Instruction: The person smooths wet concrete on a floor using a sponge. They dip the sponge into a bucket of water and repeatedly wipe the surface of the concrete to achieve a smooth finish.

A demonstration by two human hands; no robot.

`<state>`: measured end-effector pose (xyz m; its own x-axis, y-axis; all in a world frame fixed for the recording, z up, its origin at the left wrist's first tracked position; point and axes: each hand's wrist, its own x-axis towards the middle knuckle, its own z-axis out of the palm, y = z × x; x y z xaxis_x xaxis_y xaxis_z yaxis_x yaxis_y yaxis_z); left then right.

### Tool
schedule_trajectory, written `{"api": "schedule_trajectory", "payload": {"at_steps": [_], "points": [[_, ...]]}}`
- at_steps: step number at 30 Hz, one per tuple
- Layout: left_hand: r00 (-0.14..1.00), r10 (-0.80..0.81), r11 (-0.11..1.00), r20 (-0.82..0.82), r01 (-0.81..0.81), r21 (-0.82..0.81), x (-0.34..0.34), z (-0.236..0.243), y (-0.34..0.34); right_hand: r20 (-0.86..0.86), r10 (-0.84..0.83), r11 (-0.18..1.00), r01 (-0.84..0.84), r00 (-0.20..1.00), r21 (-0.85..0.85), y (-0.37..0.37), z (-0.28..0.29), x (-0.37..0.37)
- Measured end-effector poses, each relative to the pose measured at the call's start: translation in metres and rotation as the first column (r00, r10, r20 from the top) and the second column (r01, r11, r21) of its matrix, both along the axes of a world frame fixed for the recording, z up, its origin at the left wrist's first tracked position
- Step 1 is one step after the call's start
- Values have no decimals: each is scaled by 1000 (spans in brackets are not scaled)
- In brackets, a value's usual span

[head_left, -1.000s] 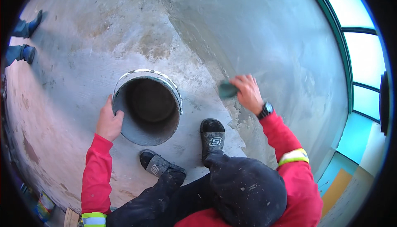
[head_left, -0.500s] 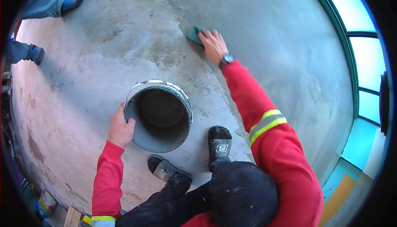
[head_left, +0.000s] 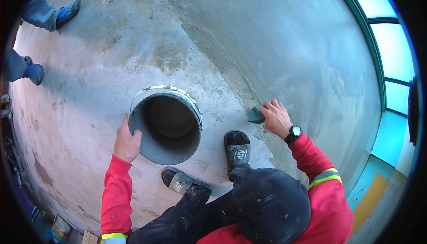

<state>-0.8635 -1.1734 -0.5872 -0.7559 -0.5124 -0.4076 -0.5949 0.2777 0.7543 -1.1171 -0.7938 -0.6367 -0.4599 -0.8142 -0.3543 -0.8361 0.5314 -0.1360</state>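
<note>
My left hand grips the left rim of a grey, stained bucket with a pale handle, tilted so its dark inside faces me. My right hand, a black watch at its wrist, is closed on a small green sponge or cloth beside a rough seam in the concrete floor. Right of the seam the surface is smoother and greyer. My feet in dark slides stand just below and right of the bucket.
At the upper left stand another person's legs in grey trousers and blue footwear. Green-framed bright panes line the right edge, with an orange strip below. Assorted items, including a colourful container, lie at the lower left.
My right hand swept up to the far seam half a second ago and is now back lower right with the green piece. The other person's legs have shifted. My left hand still grips the bucket.
</note>
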Motion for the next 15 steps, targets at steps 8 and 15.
{"api": "schedule_trajectory", "payload": {"at_steps": [8,15], "points": [[1000,15,1000,18,-15,-9,1,-8,2,-166,11,844,-98,986,-528,-182,-67,-116],[997,38,999,66,-36,-35,0,-4,4,-121,-78,917,23,990,-398,-315,-55,-164]]}}
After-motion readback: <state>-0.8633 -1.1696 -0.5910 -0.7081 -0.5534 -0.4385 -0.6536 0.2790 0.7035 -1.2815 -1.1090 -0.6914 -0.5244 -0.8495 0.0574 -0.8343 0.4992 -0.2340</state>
